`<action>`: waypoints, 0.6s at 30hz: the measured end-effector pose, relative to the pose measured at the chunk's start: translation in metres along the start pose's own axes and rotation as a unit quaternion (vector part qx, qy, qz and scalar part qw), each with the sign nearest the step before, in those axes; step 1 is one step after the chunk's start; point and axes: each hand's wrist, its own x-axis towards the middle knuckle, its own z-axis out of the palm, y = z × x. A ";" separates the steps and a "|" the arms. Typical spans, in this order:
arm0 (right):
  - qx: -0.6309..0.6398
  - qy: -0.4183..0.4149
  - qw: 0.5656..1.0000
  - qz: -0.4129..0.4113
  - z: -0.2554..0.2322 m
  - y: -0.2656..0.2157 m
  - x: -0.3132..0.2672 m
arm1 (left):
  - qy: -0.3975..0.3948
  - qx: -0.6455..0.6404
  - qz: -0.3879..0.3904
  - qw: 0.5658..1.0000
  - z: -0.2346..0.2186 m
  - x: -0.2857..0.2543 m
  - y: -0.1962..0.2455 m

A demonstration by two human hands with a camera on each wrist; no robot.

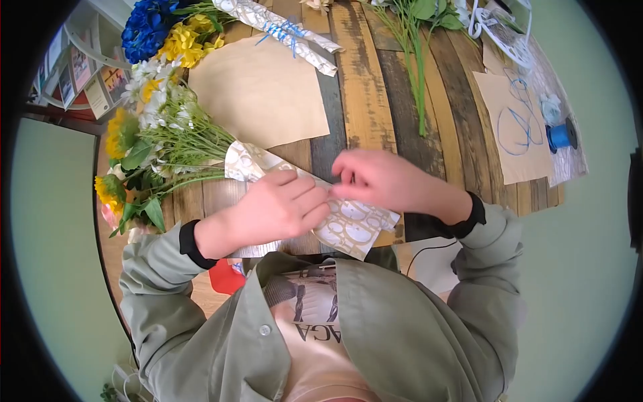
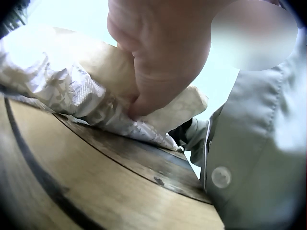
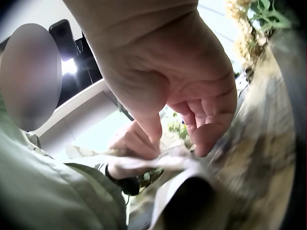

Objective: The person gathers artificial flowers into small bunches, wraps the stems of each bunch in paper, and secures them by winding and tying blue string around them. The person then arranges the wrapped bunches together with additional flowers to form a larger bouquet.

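A bouquet of white daisies (image 1: 167,110) and sunflowers lies slantwise at the table's front left. Its stems run into patterned white-and-beige wrapping paper (image 1: 348,224), which tapers toward the near edge. My left hand (image 1: 271,208) grips the wrapped stems from above, the fingers folded over the paper; in the left wrist view the thumb presses into the paper wrap (image 2: 105,103). Just right of it, my right hand (image 1: 388,177) hovers over the wrap, fingers loosely bent and thumb reaching toward the left fingers. In the right wrist view nothing shows between the right fingers (image 3: 211,136).
Brown paper (image 1: 261,94) lies beyond the bouquet. Blue and yellow flowers (image 1: 147,30) and a wrapped bundle tied with blue ribbon (image 1: 284,30) are at the back. Green stems (image 1: 416,74) lie further right. A blue ribbon spool (image 1: 561,136) stands by the right edge.
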 end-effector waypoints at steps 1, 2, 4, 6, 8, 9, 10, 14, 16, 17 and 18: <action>0.000 -0.002 1.000 -0.007 0.009 0.002 0.001 | 0.024 0.011 0.016 1.000 0.001 -0.002 0.000; -0.057 0.010 0.998 -0.025 0.019 0.001 0.002 | 0.018 0.020 0.010 1.000 -0.001 -0.003 0.000; -0.123 0.000 0.992 -0.037 0.022 -0.007 0.007 | -0.023 0.017 0.045 0.999 -0.007 -0.007 -0.002; -0.137 -0.005 0.990 -0.034 0.023 -0.011 0.008 | -0.042 0.016 0.014 0.999 -0.019 -0.013 -0.016; -0.150 -0.020 0.988 -0.012 0.022 -0.014 0.007 | -0.091 -0.007 -0.036 0.995 -0.039 -0.015 -0.035; -0.150 -0.022 0.988 -0.015 0.021 -0.015 0.007 | -0.075 -0.063 -0.065 0.993 -0.047 -0.017 -0.048; -0.137 -0.024 0.990 -0.010 0.020 -0.015 0.007 | -0.083 -0.044 -0.075 0.993 -0.052 -0.023 -0.059; -0.097 -0.051 0.994 0.015 0.015 -0.017 0.008 | -0.160 0.027 -0.062 0.985 -0.071 -0.040 -0.070; -0.091 -0.056 0.994 0.021 0.013 -0.016 0.010 | -0.129 0.068 -0.018 0.989 -0.070 -0.050 -0.065; -0.087 -0.061 0.994 0.025 0.013 -0.015 0.011 | -0.096 0.112 0.024 0.989 -0.068 -0.055 -0.062; -0.086 -0.060 0.994 0.026 0.014 -0.014 0.011 | -0.060 0.144 0.039 0.987 -0.065 -0.060 -0.061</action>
